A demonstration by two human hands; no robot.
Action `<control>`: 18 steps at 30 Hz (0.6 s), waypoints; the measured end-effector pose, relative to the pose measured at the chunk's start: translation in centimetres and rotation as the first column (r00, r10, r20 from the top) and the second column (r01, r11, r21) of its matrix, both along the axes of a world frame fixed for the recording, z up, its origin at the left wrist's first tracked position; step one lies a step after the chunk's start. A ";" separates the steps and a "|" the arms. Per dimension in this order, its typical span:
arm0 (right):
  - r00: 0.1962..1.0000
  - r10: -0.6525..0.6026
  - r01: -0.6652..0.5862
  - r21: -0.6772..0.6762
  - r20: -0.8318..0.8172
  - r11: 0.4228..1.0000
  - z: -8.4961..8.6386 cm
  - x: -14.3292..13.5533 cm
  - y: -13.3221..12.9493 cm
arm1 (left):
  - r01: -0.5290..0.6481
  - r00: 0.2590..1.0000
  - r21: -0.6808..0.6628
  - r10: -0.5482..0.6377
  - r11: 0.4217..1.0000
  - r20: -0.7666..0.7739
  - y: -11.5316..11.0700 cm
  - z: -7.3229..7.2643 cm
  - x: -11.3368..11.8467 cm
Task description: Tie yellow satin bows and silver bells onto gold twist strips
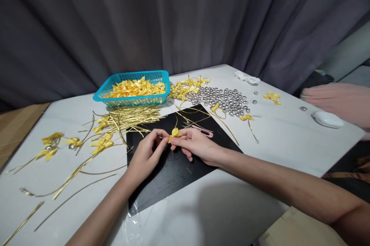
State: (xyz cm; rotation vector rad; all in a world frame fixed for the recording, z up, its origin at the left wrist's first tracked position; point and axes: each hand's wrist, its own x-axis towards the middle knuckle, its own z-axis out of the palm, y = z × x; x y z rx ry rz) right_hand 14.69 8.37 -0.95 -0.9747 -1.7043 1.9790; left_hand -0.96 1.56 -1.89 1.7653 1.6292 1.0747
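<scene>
Both hands meet over a black sheet (170, 176) on the white table (260, 184). My left hand (147, 153) and my right hand (196, 144) pinch one small yellow ribbon bow (175, 133) between their fingertips, with a thin gold tie rising from it. Pink-handled scissors (204, 131) lie on the sheet just behind my right hand. A bundle of gold wire ties (130, 117) lies beyond my left hand.
A teal basket (131, 101) full of yellow bows stands at the back. Silver beads (227, 99) are spread to its right. Finished bows with ties (50, 145) lie at the left. A white cloth (247, 78), a white dish (328, 119) and pink fabric (341, 99) sit at the right.
</scene>
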 end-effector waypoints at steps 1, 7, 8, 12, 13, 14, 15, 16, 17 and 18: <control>1.000 0.006 -0.006 0.025 0.025 1.000 0.0 0.0 0.1 | -0.001 1.000 0.001 0.001 1.000 0.021 0.0 -0.1 0.0; 0.987 0.014 -0.033 0.115 0.162 0.993 0.8 0.1 0.8 | -0.033 0.997 0.009 0.032 0.999 0.076 0.0 -0.5 0.4; 0.985 0.021 -0.042 0.122 0.172 0.992 0.9 0.1 0.8 | -0.041 0.996 0.007 0.040 0.999 0.085 0.0 -0.5 0.4; 0.989 0.042 -0.064 0.154 0.142 0.986 0.9 0.2 1.1 | -0.054 0.984 -0.012 0.055 0.998 0.168 0.1 -0.1 0.5; 0.993 0.035 -0.053 0.162 0.113 0.985 0.8 0.2 1.2 | -0.060 0.979 -0.017 0.062 0.998 0.192 0.1 0.1 0.4; 0.996 0.028 -0.041 0.168 0.083 0.985 0.7 0.3 1.3 | -0.066 0.974 -0.021 0.069 0.998 0.214 0.2 0.1 0.4; 0.998 0.025 -0.034 0.169 0.057 0.985 0.7 0.3 1.3 | -0.072 0.970 -0.025 0.075 0.997 0.230 0.2 0.2 0.4; 0.999 0.027 -0.034 0.169 0.041 0.985 0.6 0.3 1.4 | -0.074 0.968 -0.029 0.079 0.997 0.240 0.2 0.3 0.4; 0.999 0.030 -0.037 0.170 0.038 0.985 0.6 0.3 1.4 | -0.076 0.968 -0.031 0.082 0.997 0.238 0.3 0.3 0.3; 0.999 0.030 -0.037 0.180 0.041 0.983 0.6 0.4 1.3 | -0.084 0.971 -0.024 0.087 0.996 0.224 0.3 0.3 0.3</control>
